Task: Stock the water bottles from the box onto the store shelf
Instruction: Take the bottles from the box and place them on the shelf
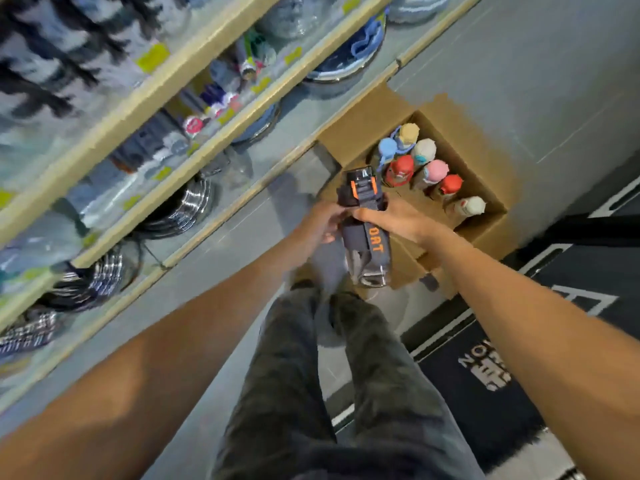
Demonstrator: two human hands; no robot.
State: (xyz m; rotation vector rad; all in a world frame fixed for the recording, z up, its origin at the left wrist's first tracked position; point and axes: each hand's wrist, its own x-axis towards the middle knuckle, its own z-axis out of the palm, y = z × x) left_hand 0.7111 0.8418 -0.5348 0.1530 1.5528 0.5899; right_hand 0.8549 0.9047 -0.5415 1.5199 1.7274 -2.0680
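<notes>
- Both my hands are on one dark water bottle (366, 249): grey body, orange clip near the lid, a strap with orange letters down its side.
- My right hand (398, 223) is wrapped round the bottle just under the lid, from the right.
- My left hand (323, 225) grips the same bottle from the left. It is blurred, so I cannot make out the fingers.
- The bottle is in the air, above the floor and the near edge of the cardboard box (485, 174), lid end pointing toward the shelf (207, 143).
- The box sits open on the floor, just beside the shelf base.
- Seven bottles stand upright in it: yellow cap (408, 131), blue cap (387, 147), white cap (424, 148), red cap (401, 168), pink cap (435, 169), second red cap (450, 185), second white cap (471, 206).
- The shelf on my left holds blurred goods, with shiny steel dishes (183, 209) on the low tier.
- My dark trousers (311, 375) show below, and a black floor mat (485, 393) with white print lies to the right.
</notes>
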